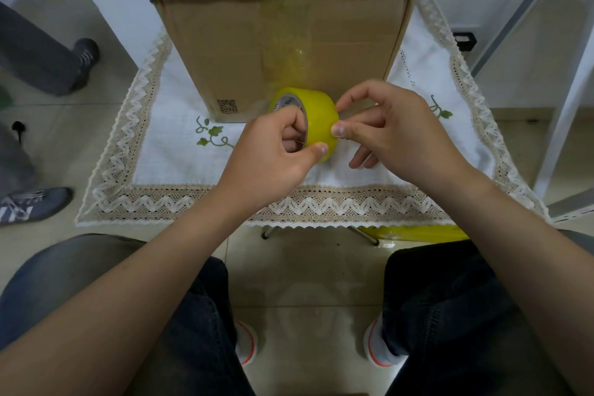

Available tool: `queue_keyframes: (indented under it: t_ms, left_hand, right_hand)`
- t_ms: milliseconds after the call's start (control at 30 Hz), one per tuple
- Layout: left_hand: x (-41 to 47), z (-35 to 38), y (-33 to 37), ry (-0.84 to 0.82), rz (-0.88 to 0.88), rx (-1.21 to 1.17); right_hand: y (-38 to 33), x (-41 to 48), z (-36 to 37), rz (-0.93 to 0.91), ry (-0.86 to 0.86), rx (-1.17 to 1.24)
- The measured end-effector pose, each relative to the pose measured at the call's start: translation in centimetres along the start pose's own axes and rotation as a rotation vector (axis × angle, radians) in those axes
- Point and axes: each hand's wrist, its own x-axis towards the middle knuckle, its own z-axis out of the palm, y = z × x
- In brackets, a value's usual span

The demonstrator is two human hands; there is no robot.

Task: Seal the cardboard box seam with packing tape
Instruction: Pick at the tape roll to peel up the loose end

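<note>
A tall brown cardboard box (279,42) stands on a small table with a white lace-edged cloth (180,167). Clear yellowish tape runs over its top seam and down the middle of its near face. In front of the box I hold a yellow roll of packing tape (316,112). My left hand (273,151) grips the roll, with fingers through its core and the thumb on the outer face. My right hand (389,128) pinches at the roll's right edge with thumb and forefinger. Whether a tape end is lifted is not visible.
Another person's legs and dark shoes (29,202) are at the left on the tiled floor. A white metal frame (559,125) rises at the right. Something yellow (414,233) lies under the table's front right edge. My own knees are below.
</note>
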Motion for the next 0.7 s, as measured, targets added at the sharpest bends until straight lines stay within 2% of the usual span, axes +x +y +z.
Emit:
queue_keyframes:
  t_ms: [500,700]
  left_hand:
    - [0.01,-0.07,-0.27,0.018,0.020,0.038]
    - [0.17,0.31,-0.19,0.030,-0.010,-0.030]
  right_hand:
    - [0.27,-0.14,0.11,0.013,-0.019,0.032]
    - [-0.28,-0.07,-0.17,-0.004,0.011,-0.003]
